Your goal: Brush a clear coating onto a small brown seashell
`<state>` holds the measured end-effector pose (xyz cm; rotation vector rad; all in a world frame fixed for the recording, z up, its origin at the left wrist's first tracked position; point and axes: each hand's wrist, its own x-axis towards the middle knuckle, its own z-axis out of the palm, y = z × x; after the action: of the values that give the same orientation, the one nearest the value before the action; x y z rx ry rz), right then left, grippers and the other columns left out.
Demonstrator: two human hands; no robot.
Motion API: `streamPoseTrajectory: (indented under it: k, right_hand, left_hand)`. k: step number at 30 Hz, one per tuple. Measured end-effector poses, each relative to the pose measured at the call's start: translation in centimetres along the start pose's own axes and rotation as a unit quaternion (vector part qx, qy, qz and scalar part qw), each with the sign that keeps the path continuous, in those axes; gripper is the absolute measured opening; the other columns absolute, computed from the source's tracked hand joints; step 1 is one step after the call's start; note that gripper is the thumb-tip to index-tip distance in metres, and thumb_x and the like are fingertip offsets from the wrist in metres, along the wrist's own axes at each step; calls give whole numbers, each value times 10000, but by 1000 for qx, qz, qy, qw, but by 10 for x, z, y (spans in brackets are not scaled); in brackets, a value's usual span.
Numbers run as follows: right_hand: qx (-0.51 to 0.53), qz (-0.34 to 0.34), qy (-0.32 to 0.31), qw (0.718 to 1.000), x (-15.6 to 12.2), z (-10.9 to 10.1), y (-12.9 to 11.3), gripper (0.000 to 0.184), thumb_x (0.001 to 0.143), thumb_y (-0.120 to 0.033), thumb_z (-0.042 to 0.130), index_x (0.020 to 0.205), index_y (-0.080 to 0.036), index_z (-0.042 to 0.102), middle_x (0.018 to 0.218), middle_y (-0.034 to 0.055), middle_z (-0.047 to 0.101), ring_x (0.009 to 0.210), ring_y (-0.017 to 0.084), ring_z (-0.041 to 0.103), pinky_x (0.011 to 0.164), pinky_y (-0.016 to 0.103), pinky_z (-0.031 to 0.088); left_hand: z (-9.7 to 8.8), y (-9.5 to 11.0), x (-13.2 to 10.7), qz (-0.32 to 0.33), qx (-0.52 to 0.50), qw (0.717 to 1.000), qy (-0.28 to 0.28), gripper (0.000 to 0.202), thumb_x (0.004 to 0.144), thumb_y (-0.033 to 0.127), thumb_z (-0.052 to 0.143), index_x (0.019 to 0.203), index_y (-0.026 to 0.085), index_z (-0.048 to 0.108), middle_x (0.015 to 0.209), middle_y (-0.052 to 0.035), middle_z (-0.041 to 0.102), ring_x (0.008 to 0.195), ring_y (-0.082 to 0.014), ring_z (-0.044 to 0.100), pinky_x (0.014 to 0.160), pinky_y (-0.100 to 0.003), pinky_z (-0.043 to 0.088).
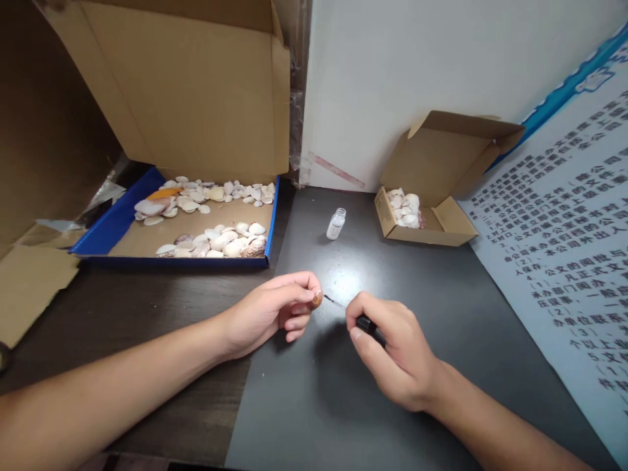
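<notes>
Between the thumb and forefinger of my left hand (277,307) is a small brown seashell (316,300), held over the grey mat. My right hand (392,347) is closed around the black cap of a brush applicator (366,323). Its thin stem points left, and the dark tip is close beside the shell; whether they touch I cannot tell. Beyond both hands, a small clear bottle (336,224) with a white label stands upright and uncapped on the mat.
At the back left, an open blue-edged cardboard box (171,261) holds many pale shells (235,243). A smaller open cardboard box (432,237) with white shells (405,208) stands at the back right. A printed sheet (564,261) lines the right side; a white panel (392,78) rises behind.
</notes>
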<state>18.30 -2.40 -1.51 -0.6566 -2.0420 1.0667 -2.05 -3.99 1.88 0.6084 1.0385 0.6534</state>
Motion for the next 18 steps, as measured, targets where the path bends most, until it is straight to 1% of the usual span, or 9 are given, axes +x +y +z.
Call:
streamPoseTrajectory:
  k: [1, 3, 6, 8, 10, 12, 15, 16, 18]
  right_hand:
    - [0, 2, 10, 1000, 0, 0, 0, 107, 838, -106, 435, 787, -200, 445, 595, -58, 420, 492, 86, 384, 510, 222, 325]
    - [14, -18, 16, 1000, 0, 0, 0, 105, 844, -107, 432, 799, -201, 441, 617, -54, 433, 512, 86, 397, 521, 218, 332]
    - [22, -46, -2, 999, 0, 1, 0, 93, 851, -115, 435, 816, -200, 449, 645, -45, 460, 535, 91, 409, 538, 222, 346]
    - [6, -19, -3, 1000, 1, 0, 0, 99, 854, -108, 442, 812, -196, 455, 620, -54, 443, 510, 85, 394, 521, 221, 334]
    - [-4, 13, 12, 1000, 1, 0, 1, 111, 859, -97, 443, 804, -193, 453, 599, -64, 422, 487, 76, 384, 505, 215, 321]
    - [5, 5, 20, 1000, 0, -1, 1, 112, 861, -98, 439, 803, -193, 451, 610, -60, 433, 503, 77, 403, 516, 211, 330]
    - [19, -34, -9, 999, -1, 0, 0, 91, 847, -114, 438, 804, -193, 454, 641, -44, 475, 537, 88, 423, 542, 220, 347]
    - [14, -29, -17, 999, -1, 1, 0, 88, 838, -113, 439, 802, -191, 455, 632, -45, 471, 529, 90, 414, 536, 224, 341]
    - [-4, 7, -15, 1000, 0, 2, 1, 92, 827, -105, 440, 793, -189, 454, 599, -55, 440, 497, 86, 383, 513, 227, 320]
  left_hand:
    - [0, 0, 0, -1, 0, 1000, -1, 143, 863, 218, 520, 754, 169, 443, 676, 43, 364, 497, -60, 282, 463, -199, 299]
    - [0, 0, 0, -4, -1, 1000, -1, 142, 863, 216, 520, 755, 169, 440, 680, 43, 367, 497, -60, 281, 463, -198, 300]
    - [0, 1, 0, -6, -5, 1000, 0, 132, 863, 210, 512, 761, 173, 437, 669, 45, 363, 496, -63, 277, 461, -196, 298]
    - [0, 1, 0, -7, -4, 1000, 1, 123, 862, 204, 504, 762, 173, 440, 663, 46, 360, 496, -64, 276, 462, -195, 298]
    - [0, 1, 0, -9, -1, 1000, 1, 125, 860, 202, 502, 755, 172, 440, 661, 46, 357, 496, -64, 277, 462, -195, 299]
    - [0, 1, 0, -9, 0, 1000, 2, 132, 860, 209, 507, 752, 173, 439, 661, 46, 358, 495, -64, 279, 461, -196, 301]
    - [1, 1, 0, -6, 0, 1000, 5, 134, 860, 216, 514, 757, 175, 438, 656, 47, 358, 496, -65, 279, 460, -196, 299]
    - [1, 1, 0, -6, 2, 1000, 7, 132, 860, 216, 513, 758, 175, 440, 654, 47, 358, 497, -66, 280, 460, -196, 299]
    - [1, 0, 0, -8, 8, 1000, 8, 131, 861, 215, 509, 754, 173, 445, 644, 48, 348, 499, -67, 281, 462, -195, 298]
